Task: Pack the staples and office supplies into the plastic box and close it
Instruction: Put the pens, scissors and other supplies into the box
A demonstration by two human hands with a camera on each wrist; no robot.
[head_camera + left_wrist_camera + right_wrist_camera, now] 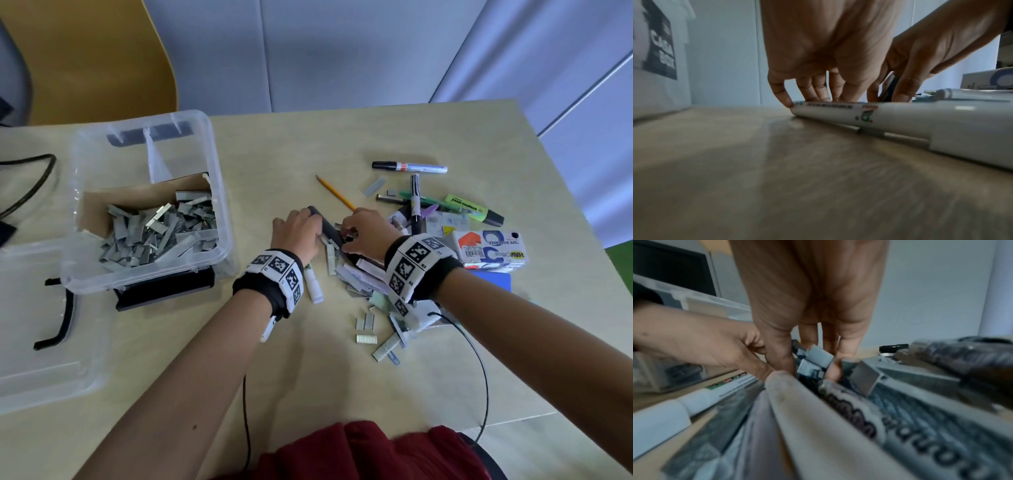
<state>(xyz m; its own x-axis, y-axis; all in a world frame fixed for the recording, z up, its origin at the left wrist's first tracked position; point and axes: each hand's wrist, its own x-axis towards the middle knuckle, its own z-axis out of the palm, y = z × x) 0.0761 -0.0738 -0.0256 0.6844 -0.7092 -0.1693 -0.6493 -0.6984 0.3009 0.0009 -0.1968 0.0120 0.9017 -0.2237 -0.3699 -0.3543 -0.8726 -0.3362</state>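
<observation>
The clear plastic box (219,192) stands open at the left, with a heap of staple strips (161,229) inside on cardboard. Its lid (41,342) lies in front of it. Both hands dig into the loose pile of staples and supplies (356,277) mid-table. My left hand (320,233) curls its fingers (818,95) down at the pile's left edge, beside a dark bar (329,226). My right hand (349,236) pinches grey staple strips (818,356) between thumb and fingers. A white marker (879,116) lies just under my left wrist.
A pencil (334,193), a black-capped marker (411,167), a green highlighter (476,209) and a tape dispenser carton (489,248) lie behind and right of the pile. More staple strips (366,329) sit nearer me. A yellow chair (96,58) stands behind the box.
</observation>
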